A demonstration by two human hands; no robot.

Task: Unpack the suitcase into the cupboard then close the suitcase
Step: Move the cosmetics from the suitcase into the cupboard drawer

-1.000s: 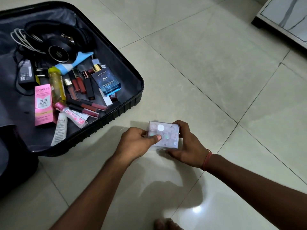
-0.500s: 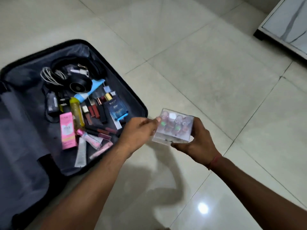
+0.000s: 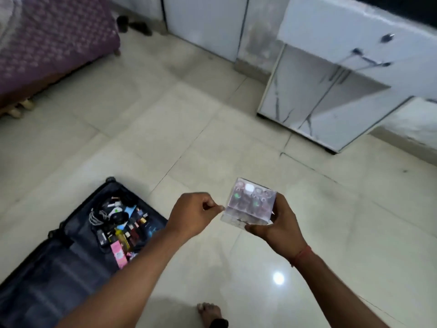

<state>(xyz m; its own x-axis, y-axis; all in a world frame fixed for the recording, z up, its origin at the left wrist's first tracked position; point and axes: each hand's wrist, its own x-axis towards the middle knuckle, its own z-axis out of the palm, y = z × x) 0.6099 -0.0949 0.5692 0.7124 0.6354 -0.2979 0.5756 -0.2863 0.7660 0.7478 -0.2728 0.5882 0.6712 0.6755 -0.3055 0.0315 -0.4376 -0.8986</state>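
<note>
The right hand (image 3: 277, 227) grasps the clear box (image 3: 250, 202) from below and behind, fingers curled round its near edge, holding it above the floor (image 3: 236, 129). The left hand (image 3: 192, 215) sits just beside the box's left edge, fingers curled in a pinch; whether they touch it cannot be told. The suitcase (image 3: 54, 263) lies open, still full, behind the left fingers; the cupboard (image 3: 319, 100) stands well ahead of them. With one hand holding the slick, tilted box, it could slip and spill onto the tile.

One clear box (image 3: 250, 204) sits in the right hand's fingers (image 3: 279, 223); one open suitcase (image 3: 71, 245) lies left of the left hand's fingers (image 3: 189, 214); one foot (image 3: 210, 313) below.
</note>
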